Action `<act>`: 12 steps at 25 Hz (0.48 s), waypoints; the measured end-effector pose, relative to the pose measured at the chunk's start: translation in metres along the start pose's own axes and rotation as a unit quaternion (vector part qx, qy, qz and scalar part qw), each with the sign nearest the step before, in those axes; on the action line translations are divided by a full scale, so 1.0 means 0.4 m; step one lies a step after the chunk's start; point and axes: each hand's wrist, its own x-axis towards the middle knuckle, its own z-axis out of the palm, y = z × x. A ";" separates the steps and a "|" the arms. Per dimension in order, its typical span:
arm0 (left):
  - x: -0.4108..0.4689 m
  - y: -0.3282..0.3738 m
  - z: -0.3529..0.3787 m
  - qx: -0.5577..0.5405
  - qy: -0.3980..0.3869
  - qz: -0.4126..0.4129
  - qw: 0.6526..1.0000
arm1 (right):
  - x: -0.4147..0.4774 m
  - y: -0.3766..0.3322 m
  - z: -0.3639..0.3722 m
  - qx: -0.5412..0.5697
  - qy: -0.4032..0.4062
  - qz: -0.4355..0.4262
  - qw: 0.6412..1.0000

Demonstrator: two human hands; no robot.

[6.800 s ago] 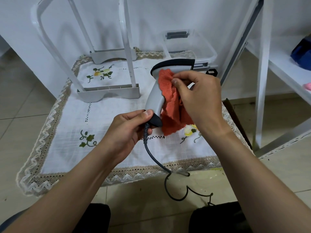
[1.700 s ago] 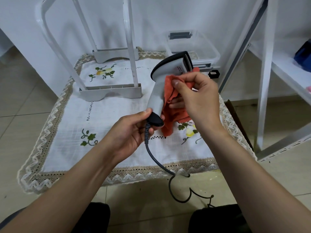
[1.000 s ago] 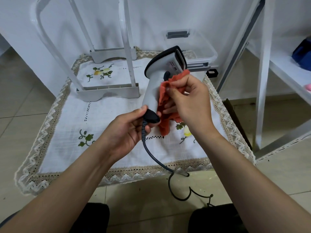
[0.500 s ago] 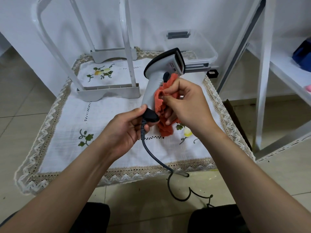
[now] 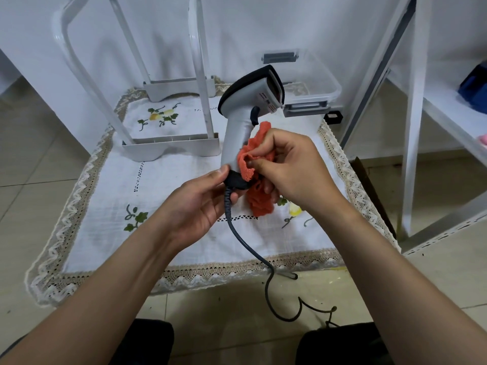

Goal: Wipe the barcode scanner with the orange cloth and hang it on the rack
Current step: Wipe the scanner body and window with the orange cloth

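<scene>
the barcode scanner (image 5: pixel 238 127) is pale grey with a black top edge, black butt and dark grey cable (image 5: pixel 245 241). the cloth (image 5: pixel 257 164) is orange. the table cover (image 5: pixel 110 201) is white (beige lace border), with green-and-yellow embroidered sprigs at 11 and 8 o'clock of the scanner. the rack (image 5: pixel 171 147) is white.

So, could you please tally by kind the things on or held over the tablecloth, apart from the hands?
Barcode scanner: 1
Orange cloth: 1
White rack: 1
Clear plastic box: 1
Total: 4
</scene>
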 end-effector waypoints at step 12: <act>0.005 -0.005 -0.007 -0.003 0.018 0.005 1.000 | 0.010 0.005 -0.004 0.010 0.036 -0.002 0.999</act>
